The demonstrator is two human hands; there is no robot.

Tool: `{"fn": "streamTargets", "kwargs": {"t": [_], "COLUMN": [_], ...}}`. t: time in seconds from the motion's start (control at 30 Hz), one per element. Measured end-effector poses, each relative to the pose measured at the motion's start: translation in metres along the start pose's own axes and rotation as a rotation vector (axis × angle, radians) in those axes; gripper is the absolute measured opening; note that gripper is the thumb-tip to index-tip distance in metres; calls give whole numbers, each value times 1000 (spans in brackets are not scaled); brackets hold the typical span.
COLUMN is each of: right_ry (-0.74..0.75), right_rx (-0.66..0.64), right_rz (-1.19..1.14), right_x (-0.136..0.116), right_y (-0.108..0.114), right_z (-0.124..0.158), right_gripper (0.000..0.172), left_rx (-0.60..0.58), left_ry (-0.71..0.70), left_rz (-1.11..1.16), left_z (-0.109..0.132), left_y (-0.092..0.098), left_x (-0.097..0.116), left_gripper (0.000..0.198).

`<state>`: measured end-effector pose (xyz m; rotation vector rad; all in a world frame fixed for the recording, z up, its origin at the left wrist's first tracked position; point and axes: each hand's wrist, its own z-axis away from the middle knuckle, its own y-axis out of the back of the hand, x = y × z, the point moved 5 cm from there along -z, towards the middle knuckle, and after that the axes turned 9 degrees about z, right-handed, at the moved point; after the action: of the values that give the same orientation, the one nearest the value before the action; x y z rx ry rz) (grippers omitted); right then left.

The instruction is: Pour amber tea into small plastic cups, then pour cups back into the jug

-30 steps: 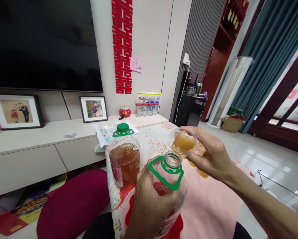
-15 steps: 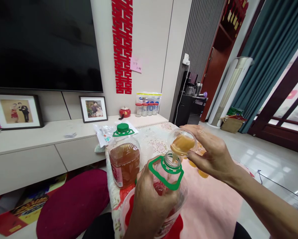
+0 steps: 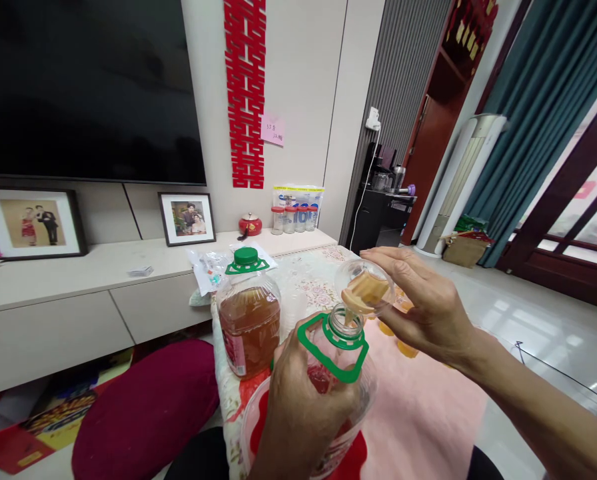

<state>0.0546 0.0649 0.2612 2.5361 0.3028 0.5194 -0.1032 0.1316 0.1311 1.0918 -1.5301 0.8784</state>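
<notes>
My left hand (image 3: 306, 400) is wrapped round the upper part of a clear plastic jug (image 3: 363, 393), just under its green handle ring (image 3: 346, 373). The jug's mouth is uncapped and it stands over a red and white basin or tray (image 3: 251, 417). Between thumb and fingers, my right hand (image 3: 426, 310) tips a clear plastic cup (image 3: 386, 283) above that mouth. Amber liquid (image 3: 368, 290) runs from the cup's rim into the jug's neck. Left of my hands stands a second jug (image 3: 251, 327), green-capped and holding brown liquid.
Several cups of amber liquid (image 3: 407, 348) stand behind my right hand on the pink cloth (image 3: 418, 413). Plastic packaging (image 3: 206, 270) lies at the table's far left. Small red-lidded jars (image 3: 289, 220) line the white cabinet (image 3: 168, 280). A maroon cushion (image 3: 148, 407) is at lower left.
The cup in my right hand has tilted further and the liquid in it has dropped. My left hand and both jugs have stayed in place.
</notes>
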Motion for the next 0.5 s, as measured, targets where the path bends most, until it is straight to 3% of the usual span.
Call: {"fn": "streamTargets", "kwargs": {"t": [0.23, 0.5], "right_ry": [43, 90], "right_rx": [8, 10], "right_rz": [66, 115], "right_x": [-3, -7], "right_y": [2, 3], "right_z": [-2, -5], "right_gripper": [41, 46], "left_rx": [-38, -1], "left_ry": [23, -16], "left_rz": [-2, 0], "left_z": [-3, 0], "left_y": [2, 1], "left_x": [-11, -3], "left_gripper": [56, 53]}}
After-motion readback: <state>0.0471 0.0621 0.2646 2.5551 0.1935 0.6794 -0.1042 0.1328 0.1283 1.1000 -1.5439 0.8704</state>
